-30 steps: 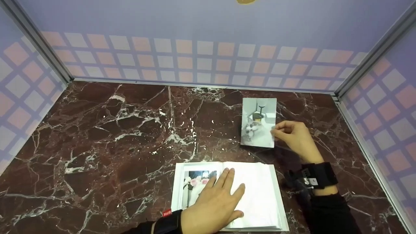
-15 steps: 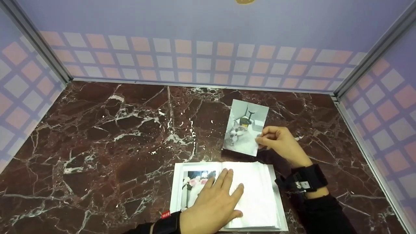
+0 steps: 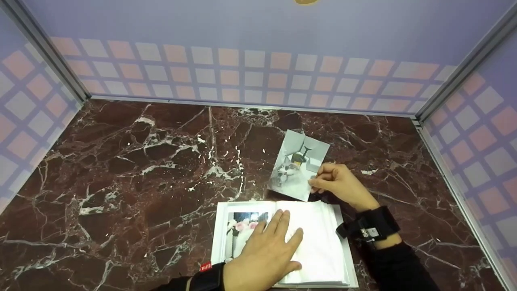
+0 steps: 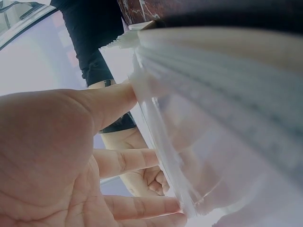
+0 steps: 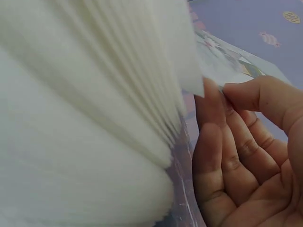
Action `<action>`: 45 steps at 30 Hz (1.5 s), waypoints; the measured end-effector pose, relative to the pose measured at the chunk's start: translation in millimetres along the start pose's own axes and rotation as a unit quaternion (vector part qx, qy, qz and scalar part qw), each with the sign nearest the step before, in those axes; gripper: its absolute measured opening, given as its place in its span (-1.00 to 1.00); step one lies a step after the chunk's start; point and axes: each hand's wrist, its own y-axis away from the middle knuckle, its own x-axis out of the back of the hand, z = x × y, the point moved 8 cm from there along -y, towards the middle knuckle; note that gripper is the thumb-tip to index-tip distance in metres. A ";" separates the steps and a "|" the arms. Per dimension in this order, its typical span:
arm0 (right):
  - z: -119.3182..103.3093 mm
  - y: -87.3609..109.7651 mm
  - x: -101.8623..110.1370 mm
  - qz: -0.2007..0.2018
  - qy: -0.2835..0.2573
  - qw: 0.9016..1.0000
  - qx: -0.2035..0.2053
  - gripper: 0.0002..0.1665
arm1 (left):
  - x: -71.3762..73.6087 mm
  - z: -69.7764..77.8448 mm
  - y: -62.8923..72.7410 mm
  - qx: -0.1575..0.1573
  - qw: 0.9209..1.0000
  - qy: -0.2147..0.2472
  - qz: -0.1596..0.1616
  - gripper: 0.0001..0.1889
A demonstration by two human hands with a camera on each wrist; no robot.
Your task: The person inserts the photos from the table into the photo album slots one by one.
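An open photo album (image 3: 323,250) lies at the front of the table, with a picture of pink roses (image 3: 244,226) on its left page and a blank white right page. My left hand (image 3: 262,254) rests across the middle of the album with its fingers stretched out; in the left wrist view its fingertips (image 4: 165,205) touch a clear page sleeve (image 4: 199,142). Just beyond the album, my right hand (image 3: 339,184) pinches a photo (image 3: 299,165) of a cat by its lower right edge, between thumb and fingers. The photo is tilted, its top leaning right.
The table (image 3: 121,169) is dark red marble with white veins. A lilac back wall (image 3: 258,76) with pink and white checks closes the far side, and side walls (image 3: 476,161) stand left and right. In the right wrist view the album's stacked pages (image 5: 94,118) fill the left.
The right hand has brought the photo left and toward the album, turning it clockwise from nearly upright to tilted. My left hand has stayed on the album.
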 end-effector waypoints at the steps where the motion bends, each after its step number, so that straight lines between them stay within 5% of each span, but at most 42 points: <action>1: 0.8 -0.2 -0.5 -0.002 -0.001 1.000 0.000 -0.78 | 0.0 0.0 0.1 0.001 1.000 -0.001 0.000 -0.25; 22: 4.4 0.3 -1.3 -0.023 -0.026 0.999 0.002 -0.78 | 1.3 -0.3 1.9 -0.008 1.000 -0.017 0.016 -0.26; 32: 8.9 3.3 4.3 -0.046 -0.022 0.999 -0.017 -0.77 | -2.1 -2.9 1.4 -0.001 0.999 0.026 -0.020 -0.25; 45: 8.5 7.8 12.3 -0.056 -0.002 0.998 -0.021 -0.77 | -1.5 -3.3 1.5 0.004 0.999 0.032 -0.024 -0.25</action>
